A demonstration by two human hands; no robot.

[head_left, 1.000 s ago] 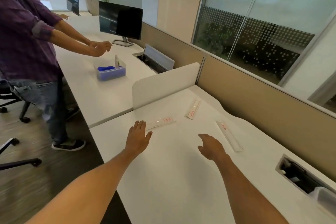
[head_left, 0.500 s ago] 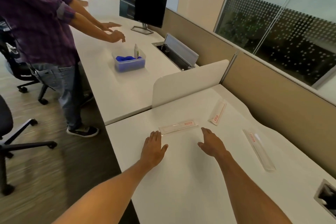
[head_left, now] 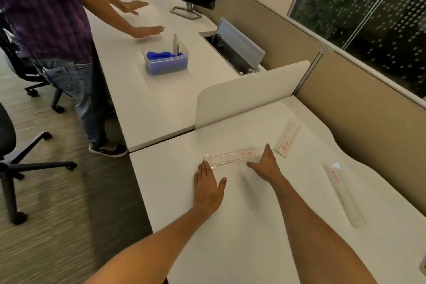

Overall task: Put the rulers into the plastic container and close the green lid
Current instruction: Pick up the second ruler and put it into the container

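Fingers of my left hand [head_left: 208, 188] lie flat and together on the desk [head_left: 242, 237], tips by the near ruler [head_left: 231, 157]; right hand [head_left: 265, 166] spread, empty, at its other end. First pickup pending. Rulers clear, thin, slick: need an edge pinch. Two more [head_left: 288, 138] [head_left: 343, 193] rightward. Container unseen.

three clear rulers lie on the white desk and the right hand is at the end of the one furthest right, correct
Not quite. The head view shows three clear rulers on the white desk, but the right hand is at the end of the middle-left ruler, not the rightmost ruler, which lies untouched. The third ruler lies beyond.
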